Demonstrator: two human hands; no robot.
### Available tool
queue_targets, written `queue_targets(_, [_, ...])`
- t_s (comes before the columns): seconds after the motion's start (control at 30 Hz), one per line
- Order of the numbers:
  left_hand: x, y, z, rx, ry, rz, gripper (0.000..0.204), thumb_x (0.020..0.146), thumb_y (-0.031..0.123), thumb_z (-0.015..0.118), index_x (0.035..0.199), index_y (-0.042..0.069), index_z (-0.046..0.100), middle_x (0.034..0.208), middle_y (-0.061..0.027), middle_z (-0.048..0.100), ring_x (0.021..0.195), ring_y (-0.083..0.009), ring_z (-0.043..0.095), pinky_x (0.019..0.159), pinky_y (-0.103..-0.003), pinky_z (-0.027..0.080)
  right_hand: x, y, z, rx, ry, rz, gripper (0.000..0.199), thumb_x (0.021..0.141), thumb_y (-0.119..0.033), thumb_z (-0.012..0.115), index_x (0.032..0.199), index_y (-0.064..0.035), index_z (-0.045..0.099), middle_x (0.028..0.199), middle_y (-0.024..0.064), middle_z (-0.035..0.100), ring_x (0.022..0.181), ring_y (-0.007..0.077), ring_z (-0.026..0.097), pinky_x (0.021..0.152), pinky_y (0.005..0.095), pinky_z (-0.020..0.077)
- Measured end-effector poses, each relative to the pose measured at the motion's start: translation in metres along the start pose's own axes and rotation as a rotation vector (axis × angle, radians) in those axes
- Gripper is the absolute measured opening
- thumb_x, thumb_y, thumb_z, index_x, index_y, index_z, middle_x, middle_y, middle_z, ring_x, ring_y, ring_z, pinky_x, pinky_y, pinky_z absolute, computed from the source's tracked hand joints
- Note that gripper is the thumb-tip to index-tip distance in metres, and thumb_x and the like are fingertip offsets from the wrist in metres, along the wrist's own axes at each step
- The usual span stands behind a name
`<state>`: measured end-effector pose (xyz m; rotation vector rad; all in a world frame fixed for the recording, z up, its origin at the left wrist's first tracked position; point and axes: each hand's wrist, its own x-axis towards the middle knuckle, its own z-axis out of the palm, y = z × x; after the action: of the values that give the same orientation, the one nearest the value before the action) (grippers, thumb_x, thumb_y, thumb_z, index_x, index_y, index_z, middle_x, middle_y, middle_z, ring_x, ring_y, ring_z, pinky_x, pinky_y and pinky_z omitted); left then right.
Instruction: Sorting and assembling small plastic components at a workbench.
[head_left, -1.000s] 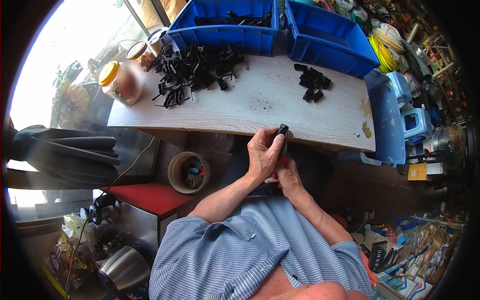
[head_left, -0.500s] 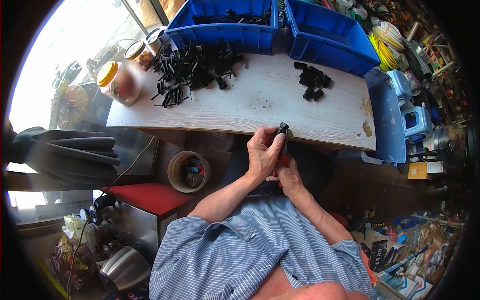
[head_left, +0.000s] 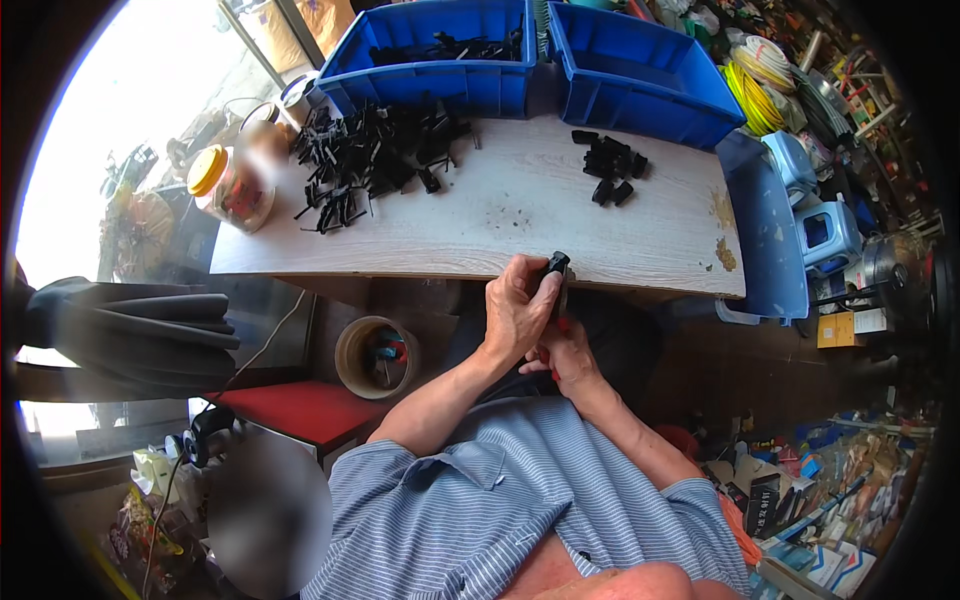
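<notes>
At the table's front edge, my left hand [head_left: 512,312] pinches a small black plastic part [head_left: 558,262] between thumb and fingers, its end pointing up. Just below and to the right, my right hand [head_left: 570,358] is closed round red-handled pliers [head_left: 563,323]. Their jaws reach up toward the black part, but my left hand hides most of that meeting point. Across the table's left side spreads a heap of black plastic parts [head_left: 375,150] with thin stems. A smaller group of short black pieces [head_left: 608,160] lies at the right.
Two blue bins [head_left: 430,85] [head_left: 650,100] stand at the table's back; the left one holds black parts. A yellow-lidded jar [head_left: 230,190] sits at the left edge. Below are a round bucket [head_left: 345,360] with tools and a red-topped cabinet [head_left: 300,408]. Blue stools [head_left: 828,235] stand right.
The view has shifted slightly, so the table's contents appear lower and further left. Both hands keep their grips, the left still on the black part and the right on the pliers.
</notes>
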<state>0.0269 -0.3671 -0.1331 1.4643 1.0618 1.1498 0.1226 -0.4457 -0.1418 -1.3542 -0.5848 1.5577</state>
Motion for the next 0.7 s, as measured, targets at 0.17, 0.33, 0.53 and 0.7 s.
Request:
queue_targets(0.17, [0.041, 0.015, 0.007, 0.265, -0.043, 0.135, 0.021, 0.087, 0.011, 0.071, 0.102, -0.002, 0.063, 0.074, -0.0147, 0.069, 0.064, -0.0205, 0.067, 0.061, -0.032, 0.054, -0.001, -0.005, -0.004, 0.154, 0.189, -0.016, 0.031, 0.094, -0.037, 0.062, 0.101, -0.0073, 0.056, 0.069, 0.0007, 0.052, 0.059, 0.0121, 0.057, 0.053, 0.0340, 0.0581])
queue_targets(0.33, [0.104, 0.001, 0.043, 0.628, -0.048, 0.391, 0.014, 0.085, 0.016, 0.068, 0.096, 0.008, 0.065, 0.083, -0.0148, 0.071, 0.076, -0.0347, 0.069, 0.066, -0.043, 0.053, -0.004, -0.004, -0.020, 0.131, 0.234, 0.024, 0.022, 0.092, -0.029, 0.056, 0.094, -0.0068, 0.056, 0.068, 0.0035, 0.051, 0.058, 0.0152, 0.057, 0.053, 0.0378, 0.0593])
queue_targets(0.53, [0.149, -0.018, 0.078, 0.741, -0.062, 0.401, 0.018, 0.089, 0.024, 0.063, 0.102, 0.012, 0.065, 0.084, -0.0129, 0.071, 0.079, -0.0336, 0.069, 0.068, -0.044, 0.053, -0.012, 0.002, -0.017, 0.144, 0.226, -0.004, 0.019, 0.088, -0.023, 0.057, 0.094, -0.0052, 0.056, 0.068, 0.0044, 0.052, 0.059, 0.0163, 0.058, 0.053, 0.0386, 0.0604])
queue_targets(0.7, [0.119, -0.005, 0.039, 0.566, 0.065, 0.502, 0.031, 0.083, 0.013, 0.073, 0.113, 0.008, 0.066, 0.091, -0.0139, 0.070, 0.082, -0.0337, 0.068, 0.072, -0.044, 0.054, -0.014, 0.000, -0.025, 0.154, 0.264, 0.000, 0.015, 0.087, -0.021, 0.057, 0.092, -0.0077, 0.057, 0.067, 0.0033, 0.051, 0.058, 0.0153, 0.055, 0.052, 0.0392, 0.0595])
